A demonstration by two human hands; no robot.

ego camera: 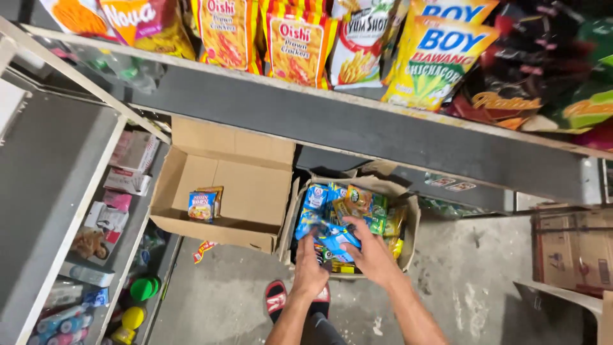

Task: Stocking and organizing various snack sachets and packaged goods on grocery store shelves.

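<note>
The soft blue plastic packets [332, 237] lie on top of a heap inside the open brown cardboard box with torn flaps [408, 220], which sits on the grey concrete floor [472, 275]. Both hands are down in that box. The left hand [310, 267] has its fingers curled over the near edge of the blue packets, and its grip looks partly closed on them. The right hand [369, 250] lies flat across the heap with fingers spread wide, and I cannot tell if it really has hold of a packet.

Yellow and green packets [383, 220] are mixed in just beside the blue ones. The packets are slippery and loose, so a bunch could slide out of a weak grip and fall back or spill over the low box wall. A hard squeeze could crush what is inside. The box sides are soft and torn, so a pull could tip it.

To the left is a 2nd open cardboard box, almost bare [249, 185], with 2 small noodle packets [204, 204] in it. A foot in a red sandal [276, 299] stands near both boxes, where dropped packets could get stepped on. Above, a long grey shelf [357, 128] holds bright snack bags [297, 48].
</note>
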